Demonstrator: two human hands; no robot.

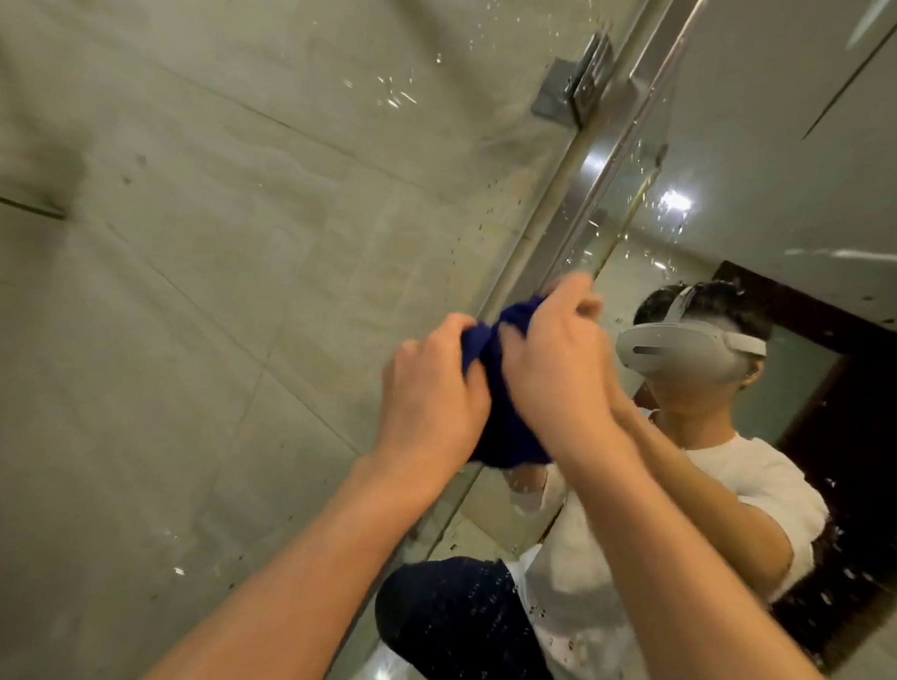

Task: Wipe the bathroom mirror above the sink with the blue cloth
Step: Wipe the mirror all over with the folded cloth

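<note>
Both hands hold the blue cloth [504, 419] bunched up between them, raised in front of the metal strip [569, 242] that runs along the left edge of the mirror [752, 173]. The left hand [434, 390] grips the cloth's left side with its fingers [452, 329] curled over the top. The right hand [553, 365] is closed round the right side, and its fingers seem to pinch a fold near the top, though they are partly hidden.

The cloth looks soft, light and limp: it folds and hangs in a lump below the hands, so it will take any shape pressed into it. It is best gathered into a flat pad in one palm, with loose ends tucked in so they do not trail.

The mirror is hard, smooth and breakable, and it carries many water drops, thickest toward the upper left and lower right. Wet glass will let the cloth slide easily, so firm, even pressure should do. The tiled wall [182, 276] to the left is spotted too.
</note>
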